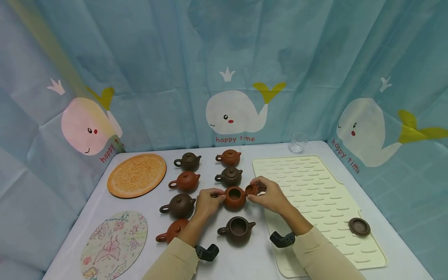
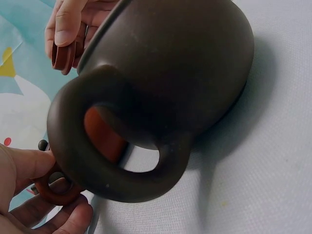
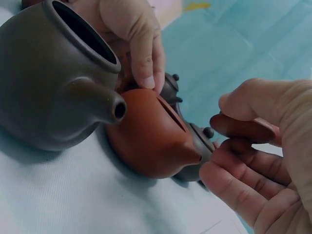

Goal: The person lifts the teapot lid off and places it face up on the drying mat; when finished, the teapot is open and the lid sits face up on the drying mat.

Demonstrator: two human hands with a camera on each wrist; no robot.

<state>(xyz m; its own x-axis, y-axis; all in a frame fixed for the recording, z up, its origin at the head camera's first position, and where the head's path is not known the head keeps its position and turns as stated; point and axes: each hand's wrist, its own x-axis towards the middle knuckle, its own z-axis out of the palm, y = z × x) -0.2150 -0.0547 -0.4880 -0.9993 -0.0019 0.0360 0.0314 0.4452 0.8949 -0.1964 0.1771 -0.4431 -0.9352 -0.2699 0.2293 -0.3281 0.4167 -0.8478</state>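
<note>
My left hand (image 1: pixel 208 200) pinches the handle of a reddish-brown clay teapot (image 1: pixel 235 203), whose top is uncovered, on the white table. Just right of its spout, my right hand (image 1: pixel 271 194) holds a small reddish lid (image 1: pixel 251 189) between thumb and fingers, tilted so its underside shows. In the right wrist view the lid (image 3: pixel 242 128) is apart from the teapot (image 3: pixel 148 139). A dark brown teapot (image 1: pixel 238 232) without a lid stands in front, nearer to me; it fills much of the left wrist view. Its dark lid (image 1: pixel 359 226) lies on the cream mat.
Dark and reddish lidded teapots stand in two columns, including a dark teapot (image 1: pixel 181 206) beside my left hand. At left lie an orange round mat (image 1: pixel 136 175) and a floral round mat (image 1: pixel 114 245). The ridged cream mat (image 1: pixel 297 175) is at right, a glass cup (image 1: pixel 298 143) behind it.
</note>
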